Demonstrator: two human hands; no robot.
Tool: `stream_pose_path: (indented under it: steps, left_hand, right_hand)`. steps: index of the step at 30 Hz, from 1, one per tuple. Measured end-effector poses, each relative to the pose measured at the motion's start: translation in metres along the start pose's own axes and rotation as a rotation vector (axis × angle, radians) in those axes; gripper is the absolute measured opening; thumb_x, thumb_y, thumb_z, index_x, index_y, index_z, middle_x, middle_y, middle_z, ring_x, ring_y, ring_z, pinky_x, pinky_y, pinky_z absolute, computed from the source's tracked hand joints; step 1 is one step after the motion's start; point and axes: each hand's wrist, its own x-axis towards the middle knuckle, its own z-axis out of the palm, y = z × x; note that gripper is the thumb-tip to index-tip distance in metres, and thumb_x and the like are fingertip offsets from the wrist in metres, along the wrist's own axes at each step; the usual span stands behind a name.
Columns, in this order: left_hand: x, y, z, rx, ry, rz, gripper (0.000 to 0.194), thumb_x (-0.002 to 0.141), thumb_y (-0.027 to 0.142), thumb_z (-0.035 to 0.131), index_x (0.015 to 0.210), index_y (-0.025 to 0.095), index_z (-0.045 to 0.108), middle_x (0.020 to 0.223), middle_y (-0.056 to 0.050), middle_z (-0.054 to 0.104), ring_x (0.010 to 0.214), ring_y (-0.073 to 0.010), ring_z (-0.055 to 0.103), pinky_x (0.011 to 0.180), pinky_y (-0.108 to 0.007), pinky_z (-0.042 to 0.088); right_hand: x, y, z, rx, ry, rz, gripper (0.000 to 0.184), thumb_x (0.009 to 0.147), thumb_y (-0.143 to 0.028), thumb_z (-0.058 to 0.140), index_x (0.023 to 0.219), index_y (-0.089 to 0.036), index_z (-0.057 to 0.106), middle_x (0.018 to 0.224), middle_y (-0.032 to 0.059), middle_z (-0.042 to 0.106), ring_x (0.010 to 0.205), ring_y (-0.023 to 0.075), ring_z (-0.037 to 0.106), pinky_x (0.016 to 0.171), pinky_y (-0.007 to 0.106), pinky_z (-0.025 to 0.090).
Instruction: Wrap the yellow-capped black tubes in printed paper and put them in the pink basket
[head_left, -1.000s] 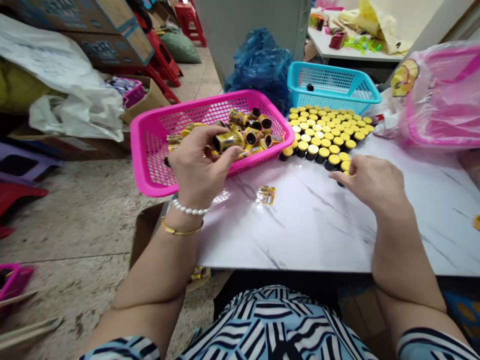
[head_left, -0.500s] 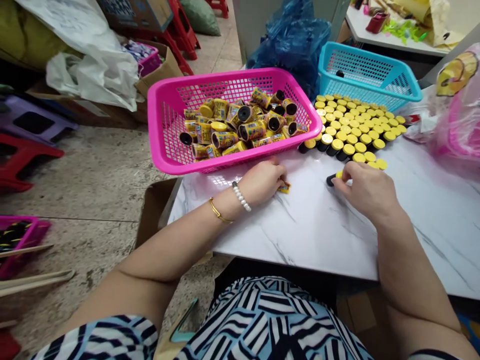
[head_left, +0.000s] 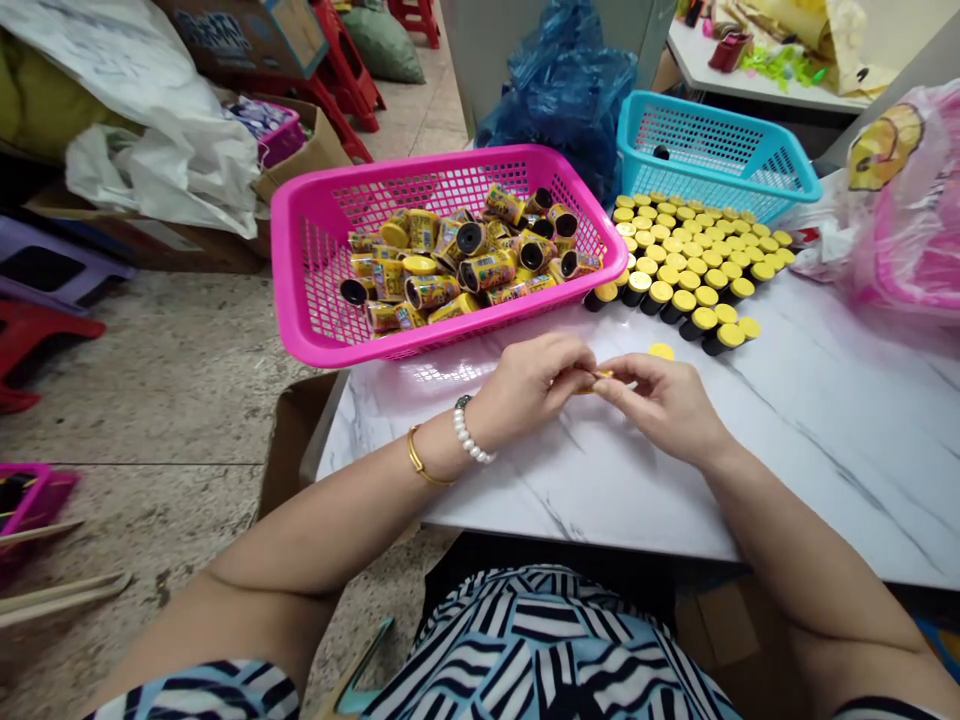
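My left hand [head_left: 534, 382] and my right hand [head_left: 661, 402] meet over the table, fingertips pinched on a small yellow printed label [head_left: 591, 389]. Fingers cover most of it. Just behind my right hand shows the yellow cap [head_left: 661, 351] of a canister, its body hidden. Several black canisters with yellow caps [head_left: 703, 320] stand in tight rows behind it. To the left, a pink basket [head_left: 450, 341] holds several canisters in yellow printed wraps [head_left: 487, 270], lying loosely with some black ends showing.
A blue basket [head_left: 720, 182] with a small black piece inside stands behind the rows. Blue plastic bags [head_left: 559, 105] bunch beside it. At right is a pink basket in clear plastic [head_left: 911, 220]. The marble-patterned table [head_left: 660, 500] ends near my body; stools and boxes stand at left.
My right hand has let go of the black canister and moved left to the label. My left hand has raised the label off the table. The view has shifted slightly.
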Motion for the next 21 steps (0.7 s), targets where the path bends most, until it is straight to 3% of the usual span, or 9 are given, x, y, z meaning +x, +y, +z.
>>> stream_pose_path:
  steps: [3, 6, 9, 14, 21]
  left_hand:
    - [-0.001, 0.005, 0.000, -0.115, 0.191, -0.127, 0.018, 0.094, 0.021, 0.069, 0.111, 0.018, 0.068, 0.110, -0.008, 0.070, 0.077, -0.0120, 0.066, 0.071, -0.026, 0.053]
    - [-0.001, 0.010, -0.004, -0.187, 0.335, -0.272, 0.017, 0.093, 0.033, 0.074, 0.098, 0.018, 0.069, 0.094, -0.005, 0.070, 0.072, -0.0130, 0.063, 0.066, -0.026, 0.051]
    - [-0.002, 0.014, -0.005, -0.210, 0.272, -0.346, 0.024, 0.094, 0.040, 0.072, 0.084, 0.018, 0.070, 0.079, -0.004, 0.070, 0.069, -0.0138, 0.060, 0.064, -0.026, 0.048]
    - [-0.002, 0.015, -0.003, -0.266, 0.175, -0.428, 0.025, 0.091, 0.042, 0.075, 0.091, 0.017, 0.079, 0.087, -0.007, 0.077, 0.072, -0.0145, 0.062, 0.063, -0.026, 0.048]
    - [0.004, 0.016, -0.008, -0.419, 0.245, -0.503, 0.024, 0.086, 0.039, 0.080, 0.088, 0.015, 0.078, 0.086, -0.007, 0.078, 0.071, -0.0138, 0.064, 0.066, -0.026, 0.051]
  right_hand:
    - [0.004, 0.005, 0.007, 0.163, 0.046, 0.106, 0.028, 0.094, -0.044, 0.070, 0.088, -0.019, 0.081, 0.075, 0.0025, 0.079, 0.060, 0.0131, 0.065, 0.056, 0.027, 0.053]
    - [0.004, 0.006, 0.007, 0.217, 0.169, 0.139, 0.027, 0.091, -0.044, 0.073, 0.091, -0.019, 0.082, 0.075, 0.0029, 0.078, 0.059, 0.0129, 0.064, 0.055, 0.027, 0.054]
    - [0.002, 0.004, 0.007, 0.232, 0.234, 0.119, 0.027, 0.091, -0.045, 0.075, 0.092, -0.020, 0.083, 0.077, 0.0037, 0.079, 0.064, 0.0150, 0.068, 0.057, 0.028, 0.057]
    - [-0.003, 0.005, 0.011, 0.158, 0.265, 0.008, 0.021, 0.094, -0.041, 0.074, 0.094, -0.022, 0.083, 0.085, 0.0041, 0.081, 0.070, 0.0164, 0.071, 0.067, 0.032, 0.061]
    - [-0.006, 0.005, 0.012, 0.071, 0.276, -0.067, 0.017, 0.097, -0.036, 0.071, 0.095, -0.024, 0.082, 0.091, 0.0039, 0.082, 0.075, 0.0182, 0.072, 0.072, 0.036, 0.062]
